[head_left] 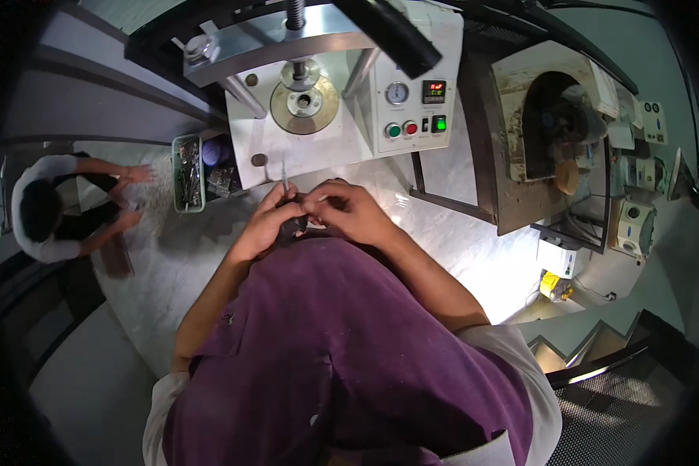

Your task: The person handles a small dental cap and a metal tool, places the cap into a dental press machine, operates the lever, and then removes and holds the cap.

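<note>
Head view: dark object [290,228] against left fingers [272,196]

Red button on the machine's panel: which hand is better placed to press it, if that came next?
Probably the right hand: it is nearer the red button, up and to its right. The left hand is farther away and appears to hold a thin rod.

Floor [171,272]: pale grey, marbled. On it I list one green basket [189,207] filled with small metal items, off the left edge of the white machine base [334,147]. On that base I list one round metal disc [307,116], central; one brown round stud [259,160] near the front-left corner, a second [251,80] farther back, near the left edge.
</note>
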`<action>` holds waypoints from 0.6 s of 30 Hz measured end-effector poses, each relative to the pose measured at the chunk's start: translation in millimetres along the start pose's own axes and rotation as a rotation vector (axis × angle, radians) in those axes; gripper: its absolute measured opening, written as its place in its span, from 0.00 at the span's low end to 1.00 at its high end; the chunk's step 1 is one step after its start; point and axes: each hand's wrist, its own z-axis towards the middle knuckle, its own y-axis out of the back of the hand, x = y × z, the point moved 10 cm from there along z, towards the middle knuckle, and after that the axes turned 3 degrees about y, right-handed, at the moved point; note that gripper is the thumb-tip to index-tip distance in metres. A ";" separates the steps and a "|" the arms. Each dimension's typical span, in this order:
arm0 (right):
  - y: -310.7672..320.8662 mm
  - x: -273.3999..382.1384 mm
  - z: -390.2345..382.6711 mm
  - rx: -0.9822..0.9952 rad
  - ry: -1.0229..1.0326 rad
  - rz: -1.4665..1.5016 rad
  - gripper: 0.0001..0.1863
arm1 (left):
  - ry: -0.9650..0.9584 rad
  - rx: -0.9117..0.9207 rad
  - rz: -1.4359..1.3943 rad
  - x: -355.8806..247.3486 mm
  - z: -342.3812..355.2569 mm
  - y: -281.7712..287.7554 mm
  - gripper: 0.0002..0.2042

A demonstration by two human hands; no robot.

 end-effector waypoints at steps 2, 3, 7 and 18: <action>11.1 -21.7 -4.5 -0.168 -0.085 0.130 0.10 | -0.067 0.040 0.019 0.6 -1.8 2.3 0.11; 7.5 -27.1 -0.4 -0.140 -0.088 0.133 0.10 | -0.142 0.088 0.047 -4.5 -4.8 0.9 0.11; -23.4 -44.5 21.7 -0.052 -0.101 0.122 0.15 | -0.135 0.028 0.181 7.5 -27.3 20.7 0.11; -216.0 -145.3 98.4 -0.001 -0.331 0.383 0.08 | 0.055 -0.360 -0.220 124.5 -130.2 169.9 0.20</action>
